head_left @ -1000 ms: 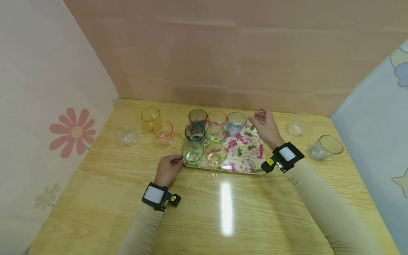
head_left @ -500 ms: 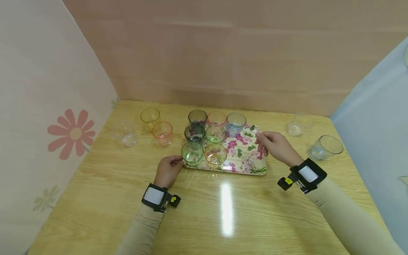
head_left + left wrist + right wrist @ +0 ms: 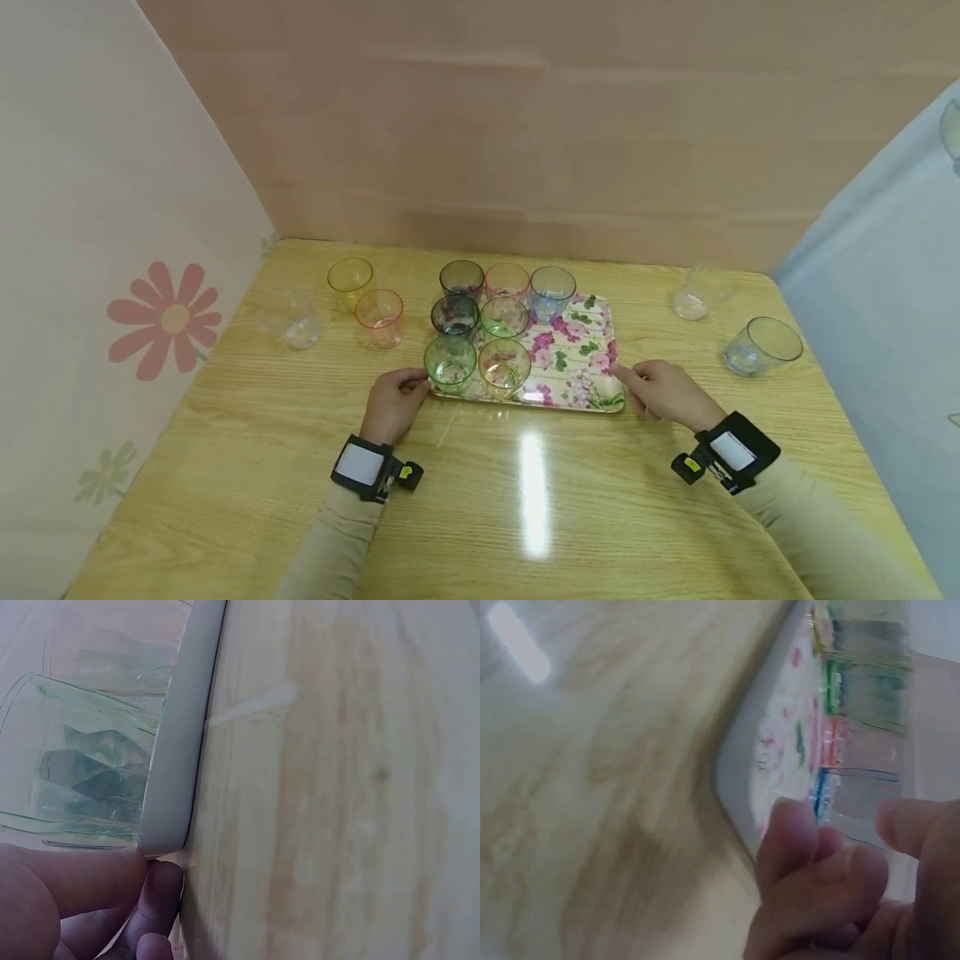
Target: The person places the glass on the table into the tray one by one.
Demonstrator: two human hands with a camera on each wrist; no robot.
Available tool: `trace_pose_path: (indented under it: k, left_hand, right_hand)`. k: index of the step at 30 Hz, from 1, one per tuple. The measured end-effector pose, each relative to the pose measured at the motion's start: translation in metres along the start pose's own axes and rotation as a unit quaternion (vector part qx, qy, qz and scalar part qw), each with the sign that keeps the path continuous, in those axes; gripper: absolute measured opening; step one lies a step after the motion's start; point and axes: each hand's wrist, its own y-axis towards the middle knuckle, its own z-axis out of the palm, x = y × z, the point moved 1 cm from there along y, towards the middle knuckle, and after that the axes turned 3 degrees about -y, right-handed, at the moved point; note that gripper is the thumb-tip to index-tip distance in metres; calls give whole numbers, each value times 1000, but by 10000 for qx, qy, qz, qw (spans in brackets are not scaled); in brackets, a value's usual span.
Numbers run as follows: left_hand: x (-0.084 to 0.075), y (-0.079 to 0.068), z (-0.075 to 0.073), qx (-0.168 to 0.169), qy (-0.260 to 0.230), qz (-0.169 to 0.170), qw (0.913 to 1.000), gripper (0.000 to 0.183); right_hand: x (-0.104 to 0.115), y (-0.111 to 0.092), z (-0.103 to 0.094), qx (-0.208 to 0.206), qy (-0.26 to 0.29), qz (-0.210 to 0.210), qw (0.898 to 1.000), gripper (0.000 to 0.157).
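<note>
With our left hand [image 3: 393, 402] pinching the near-left corner of the floral tray [image 3: 573, 367] on the table [image 3: 525, 500] and our right hand [image 3: 663, 392] seemingly curling onto its near-right edge, we judge it stiff but slick, its seven glasses [image 3: 450, 363] crowded left, tippy and fragile.

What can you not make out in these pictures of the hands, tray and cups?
- Left hand: head view shows its back only, so its grip on the tray is hidden; left wrist view cuts it off at the edge.
- Right hand: right wrist view is blurred, so contact with the tray corner is unclear.
- Clear cup at left: too faint in head view to tell its contents.
</note>
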Motion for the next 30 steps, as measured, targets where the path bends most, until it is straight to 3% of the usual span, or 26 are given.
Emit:
trace_pose_path:
  k: [11, 19, 30]
  left_hand:
    - [0, -1, 0, -11, -82, 25, 10000, 19]
    - [0, -1, 0, -31, -43, 104, 9999, 19]
    - [-1, -1, 1, 16, -7, 96, 10000, 20]
  right_hand:
    - [-8, 1, 23, 146, -418, 266, 9987, 63]
    - [-12, 4, 30, 241, -618, 77, 9978, 60]
    - [-16, 7, 34, 104, -812, 187, 9965, 56]
